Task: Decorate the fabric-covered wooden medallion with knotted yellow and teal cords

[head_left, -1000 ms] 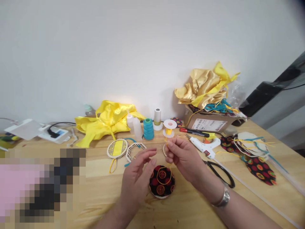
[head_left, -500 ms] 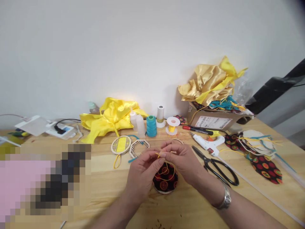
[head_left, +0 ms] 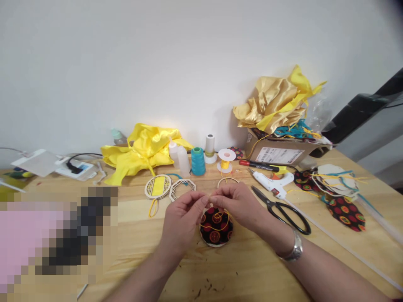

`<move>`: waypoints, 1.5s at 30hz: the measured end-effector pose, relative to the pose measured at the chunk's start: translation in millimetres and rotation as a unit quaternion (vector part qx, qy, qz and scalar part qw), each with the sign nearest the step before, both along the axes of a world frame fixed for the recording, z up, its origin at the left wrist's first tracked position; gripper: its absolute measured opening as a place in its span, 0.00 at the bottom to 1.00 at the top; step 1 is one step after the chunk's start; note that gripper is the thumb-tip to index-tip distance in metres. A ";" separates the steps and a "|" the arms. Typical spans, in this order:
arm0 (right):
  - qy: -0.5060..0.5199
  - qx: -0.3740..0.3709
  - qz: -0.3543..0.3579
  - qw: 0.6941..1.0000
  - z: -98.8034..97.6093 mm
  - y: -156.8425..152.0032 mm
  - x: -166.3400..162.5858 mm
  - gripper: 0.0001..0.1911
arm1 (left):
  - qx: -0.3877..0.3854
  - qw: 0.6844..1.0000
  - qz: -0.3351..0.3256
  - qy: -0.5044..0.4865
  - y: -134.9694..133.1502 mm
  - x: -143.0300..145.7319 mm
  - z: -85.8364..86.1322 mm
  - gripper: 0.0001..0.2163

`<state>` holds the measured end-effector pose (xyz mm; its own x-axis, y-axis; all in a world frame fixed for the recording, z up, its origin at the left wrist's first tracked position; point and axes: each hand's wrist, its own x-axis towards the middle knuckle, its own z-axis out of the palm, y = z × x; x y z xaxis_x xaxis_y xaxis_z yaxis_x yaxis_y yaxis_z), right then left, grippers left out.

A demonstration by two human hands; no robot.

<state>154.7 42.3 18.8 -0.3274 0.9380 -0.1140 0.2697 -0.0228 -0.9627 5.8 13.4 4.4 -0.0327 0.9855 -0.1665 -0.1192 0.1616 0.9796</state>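
My left hand (head_left: 185,216) and my right hand (head_left: 237,205) meet fingertip to fingertip at the middle of the table. Both are closed in a pinch on a thin yellow cord (head_left: 217,229), whose loose loops hang below the fingers. Under the cord lies a round disc covered in dark patterned fabric (head_left: 215,240), with a pale rim along its front. Just beyond my hands are a pale lattice ring (head_left: 176,188), a round frame with a yellow centre (head_left: 159,186) and a thin wooden hoop (head_left: 228,180), partly hidden by my right hand.
Black scissors (head_left: 283,212) and a white glue gun (head_left: 273,184) lie to the right. Behind stand a teal thread cone (head_left: 198,161), a yellow cord spool (head_left: 226,163) and white bottles (head_left: 183,160). A cardboard box (head_left: 277,151) is at back right, yellow satin (head_left: 145,151) at back left.
The fingertips have drawn closer together, and less yellow cord shows between them. More of the fabric-covered disc is visible beneath. The whole view has shifted slightly.
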 end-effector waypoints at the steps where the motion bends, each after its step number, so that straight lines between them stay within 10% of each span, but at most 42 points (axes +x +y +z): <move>1: -0.001 -0.010 0.007 1.000 -0.6 0.5 0.4 0.10 | -0.001 1.000 0.002 0.012 0.4 -0.2 0.8 0.06; 15: -0.013 -0.040 0.090 0.995 3.2 9.7 19.2 0.14 | 0.013 0.998 0.031 0.048 5.0 -5.4 1.6 0.09; 45: -0.074 -0.003 0.027 0.997 10.2 32.9 61.4 0.17 | -0.002 1.000 0.026 -0.008 11.0 -15.1 -7.3 0.10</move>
